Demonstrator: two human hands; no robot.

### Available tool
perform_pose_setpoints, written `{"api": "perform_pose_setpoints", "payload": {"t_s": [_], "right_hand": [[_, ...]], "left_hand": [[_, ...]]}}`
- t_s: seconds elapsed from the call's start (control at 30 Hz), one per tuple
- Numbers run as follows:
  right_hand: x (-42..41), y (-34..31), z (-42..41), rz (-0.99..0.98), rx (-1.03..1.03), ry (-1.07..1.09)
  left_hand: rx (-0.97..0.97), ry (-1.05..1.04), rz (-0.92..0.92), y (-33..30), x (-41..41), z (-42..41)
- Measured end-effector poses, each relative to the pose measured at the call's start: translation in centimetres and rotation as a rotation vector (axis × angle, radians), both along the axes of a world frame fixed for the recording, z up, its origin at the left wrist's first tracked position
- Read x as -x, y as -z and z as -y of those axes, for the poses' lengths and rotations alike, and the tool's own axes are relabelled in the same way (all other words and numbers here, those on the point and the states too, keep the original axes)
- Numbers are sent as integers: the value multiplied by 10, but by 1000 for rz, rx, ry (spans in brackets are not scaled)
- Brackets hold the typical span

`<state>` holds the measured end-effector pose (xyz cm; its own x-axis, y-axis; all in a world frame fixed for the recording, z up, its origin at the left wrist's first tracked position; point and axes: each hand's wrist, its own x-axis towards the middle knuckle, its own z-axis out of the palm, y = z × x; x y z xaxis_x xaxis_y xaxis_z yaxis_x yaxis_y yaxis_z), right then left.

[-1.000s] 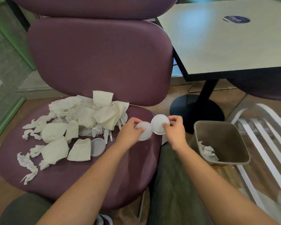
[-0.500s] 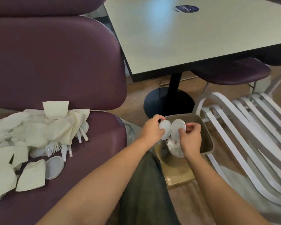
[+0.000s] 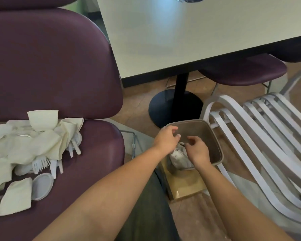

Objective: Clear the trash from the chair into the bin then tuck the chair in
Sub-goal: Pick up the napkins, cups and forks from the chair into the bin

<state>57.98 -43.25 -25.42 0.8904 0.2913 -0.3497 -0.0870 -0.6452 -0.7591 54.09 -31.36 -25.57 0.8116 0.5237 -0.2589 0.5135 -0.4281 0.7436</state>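
Both hands hang over the bin [image 3: 216, 145] so trash drops in; left hand [image 3: 166, 139] and right hand [image 3: 197, 151] are loose, holding nothing, while napkins [image 3: 41, 141] wait on the chair [image 3: 94, 153]

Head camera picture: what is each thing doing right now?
Left hand: over the bin, fingers loosely curled, holding nothing.
Right hand: over the bin, holding nothing.
Brown plastic bin: upright on the floor, white trash inside.
Purple padded chair: seat covered with napkins, lids and forks.
Pale square table: standing beside the chair.
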Motion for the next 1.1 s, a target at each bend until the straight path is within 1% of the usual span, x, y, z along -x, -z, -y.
{"api": "perform_pose_setpoints", "payload": {"t_s": [0.17, 0.3, 0.53, 0.67, 0.8, 0.87, 1.0, 1.1], "right_hand": [[21, -22, -30, 18, -86, -74], [45, -40, -61, 76, -147, -163], [103, -63, -125, 115, -139, -325], [143, -69, -162, 88, -140, -411], [175, -71, -196, 91, -122, -494], [190, -73, -212, 96, -108, -545], [217, -72, -247, 92, -95, -618], [229, -69, -270, 155, -52, -686]], "left_hand": [[12, -96, 114, -25, 31, -28], [23, -173, 118, -42, 69, -57], [-44, -377, 102, -59, 150, -113], [-84, -497, 157, -70, 200, -145], [-84, -604, 198, -79, 249, -169], [-126, -657, 212, -84, 272, -182], [-241, -734, 161, -86, 311, -213], [-369, -789, -14, -79, 334, -232]]}}
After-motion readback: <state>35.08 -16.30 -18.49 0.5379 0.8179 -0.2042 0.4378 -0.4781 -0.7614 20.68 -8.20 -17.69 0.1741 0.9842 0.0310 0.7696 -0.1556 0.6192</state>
